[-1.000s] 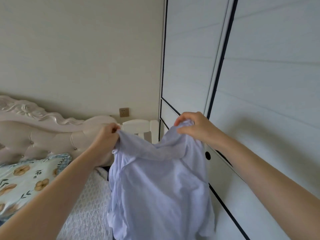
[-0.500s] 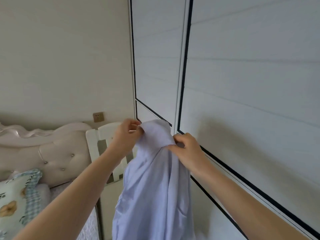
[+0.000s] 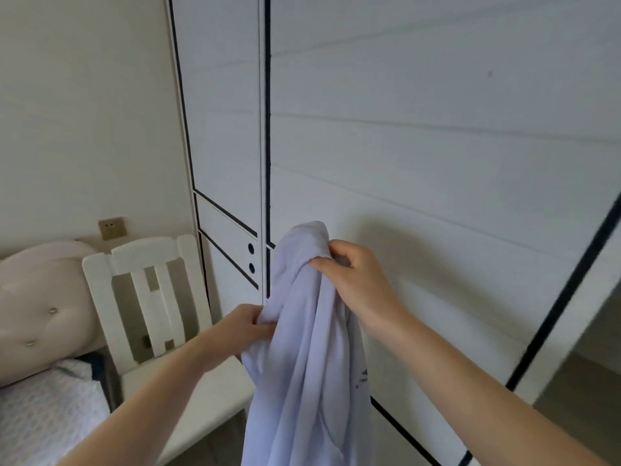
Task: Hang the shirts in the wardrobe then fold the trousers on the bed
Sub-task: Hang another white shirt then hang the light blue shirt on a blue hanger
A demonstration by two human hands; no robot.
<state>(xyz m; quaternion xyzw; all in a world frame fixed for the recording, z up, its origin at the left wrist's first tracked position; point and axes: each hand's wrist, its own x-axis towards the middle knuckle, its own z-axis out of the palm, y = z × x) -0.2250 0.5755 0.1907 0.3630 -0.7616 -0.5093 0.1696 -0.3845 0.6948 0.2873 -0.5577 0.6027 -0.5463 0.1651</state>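
A pale lilac shirt (image 3: 302, 364) hangs bunched in front of me, close to the white wardrobe (image 3: 420, 146). My right hand (image 3: 353, 280) grips the shirt's top end and holds it up. Lower and to the left, my left hand (image 3: 245, 327) pinches a fold on the shirt's side. The wardrobe's sliding doors have black trim; at the far right a gap (image 3: 584, 371) shows a dark opening. The bed (image 3: 43, 408) with a patterned cover lies at the lower left. No trousers and no hanger are in view.
A white slatted chair (image 3: 148, 297) stands between the bed and the wardrobe, just left of the shirt. A padded cream headboard (image 3: 40, 311) is at the left. A brass wall socket (image 3: 112, 228) sits on the cream wall above the chair.
My view has swung right along the wardrobe. My right hand took over the shirt's top; my left hand dropped lower to a side fold. The shirt hangs more bunched.
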